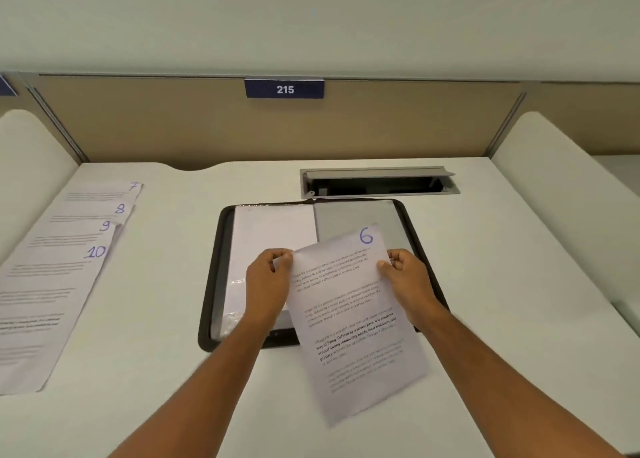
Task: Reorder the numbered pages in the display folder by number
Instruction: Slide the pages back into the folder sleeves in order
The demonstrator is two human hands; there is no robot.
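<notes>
A black display folder [221,236] lies open in the middle of the white desk. Its left sleeve holds a white sheet [273,236]; its right sleeve [353,215] looks grey. I hold page 6 [353,319], a printed sheet with a blue handwritten 6, tilted above the folder's right half and front edge. My left hand [268,281] pinches the sheet's left edge, and my right hand [403,277] pinches its right edge. Pages 7 [104,194], 8 [86,213], 9 [69,236] and 10 [45,302] lie fanned on the desk at the left.
An open grey cable hatch [379,182] is set into the desk just behind the folder. A tan partition with a blue sign reading 215 [284,89] closes the back. White curved side panels [561,194] flank the desk.
</notes>
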